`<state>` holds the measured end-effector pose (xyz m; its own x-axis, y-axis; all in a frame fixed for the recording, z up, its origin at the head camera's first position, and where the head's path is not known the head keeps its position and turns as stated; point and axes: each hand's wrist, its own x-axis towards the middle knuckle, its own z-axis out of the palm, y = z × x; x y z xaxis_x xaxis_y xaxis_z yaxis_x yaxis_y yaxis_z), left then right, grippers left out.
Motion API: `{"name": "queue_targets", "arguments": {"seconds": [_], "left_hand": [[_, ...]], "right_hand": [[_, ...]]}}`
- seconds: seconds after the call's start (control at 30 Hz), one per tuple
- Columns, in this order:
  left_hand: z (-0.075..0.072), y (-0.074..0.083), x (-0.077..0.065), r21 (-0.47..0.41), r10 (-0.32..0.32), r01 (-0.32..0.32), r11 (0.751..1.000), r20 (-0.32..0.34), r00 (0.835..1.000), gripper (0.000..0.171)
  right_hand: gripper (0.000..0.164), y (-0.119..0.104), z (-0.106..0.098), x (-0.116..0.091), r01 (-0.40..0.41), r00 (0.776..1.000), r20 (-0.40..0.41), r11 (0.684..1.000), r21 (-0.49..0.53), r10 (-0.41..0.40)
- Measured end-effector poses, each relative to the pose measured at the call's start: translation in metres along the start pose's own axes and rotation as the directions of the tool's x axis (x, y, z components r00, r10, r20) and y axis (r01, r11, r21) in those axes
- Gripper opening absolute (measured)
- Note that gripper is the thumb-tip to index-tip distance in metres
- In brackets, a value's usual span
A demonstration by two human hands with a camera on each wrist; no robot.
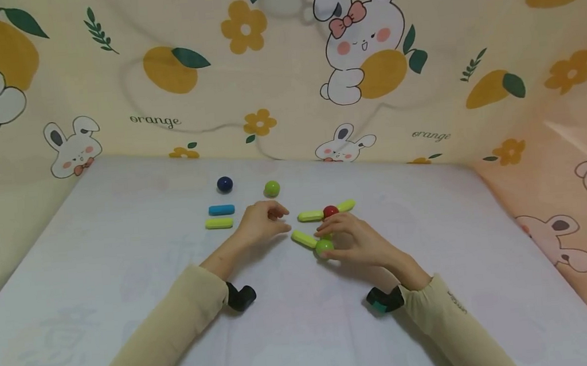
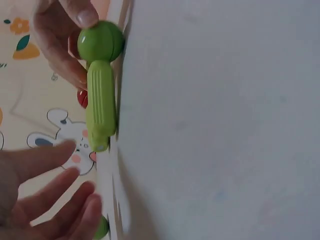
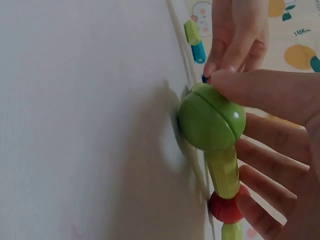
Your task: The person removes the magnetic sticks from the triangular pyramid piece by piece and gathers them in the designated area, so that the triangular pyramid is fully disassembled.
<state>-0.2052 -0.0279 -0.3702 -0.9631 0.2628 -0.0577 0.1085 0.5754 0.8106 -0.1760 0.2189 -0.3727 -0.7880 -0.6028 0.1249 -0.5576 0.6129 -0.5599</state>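
Note:
My right hand (image 1: 357, 238) holds a green ball (image 3: 212, 119) with the thumb on it and the fingers beside it. One yellow-green ribbed rod (image 2: 101, 100) joins this ball and points left. Another yellow-green rod (image 3: 223, 172) runs from it toward a red ball (image 3: 227, 206), partly behind my right fingers. At the red ball, a rod (image 1: 310, 216) extends left and a further rod (image 1: 347, 205) right. My left hand (image 1: 261, 223) holds nothing; its loosely bent fingers (image 2: 50, 192) are apart from the free end of the left-pointing rod.
Left of my left hand lie a blue rod (image 1: 221, 210) and a yellow-green rod (image 1: 219, 224). Behind them sit a dark blue ball (image 1: 224, 184) and a second green ball (image 1: 272, 188). A printed cloth (image 1: 284, 63) rises at the white table's (image 1: 284, 333) back edge.

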Motion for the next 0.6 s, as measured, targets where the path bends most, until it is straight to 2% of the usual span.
{"name": "queue_targets", "arguments": {"seconds": [0.07,0.2,0.37,0.6], "left_hand": [[0.003,0.0,-0.002,0.026,0.036,-0.038,0.999,0.075,0.997,0.034],[0.007,0.002,-0.005,0.054,0.092,-0.102,0.993,0.157,0.983,0.036],[0.01,0.005,-0.006,0.048,0.095,-0.106,0.993,0.195,0.976,0.037],[0.012,0.002,-0.006,0.012,0.085,-0.09,0.996,0.205,0.975,0.032]], "right_hand": [[0.034,0.002,-0.001,-0.001,0.028,1.0,0.003,1.0,-0.006,-0.028],[0.033,0.005,0.001,0.0,0.073,0.997,0.004,0.997,-0.009,-0.073],[0.033,0.007,0.003,0.001,0.083,0.996,-0.014,0.996,0.023,-0.083],[0.034,0.008,0.006,0.001,0.078,0.997,-0.027,0.996,0.042,-0.077]]}}
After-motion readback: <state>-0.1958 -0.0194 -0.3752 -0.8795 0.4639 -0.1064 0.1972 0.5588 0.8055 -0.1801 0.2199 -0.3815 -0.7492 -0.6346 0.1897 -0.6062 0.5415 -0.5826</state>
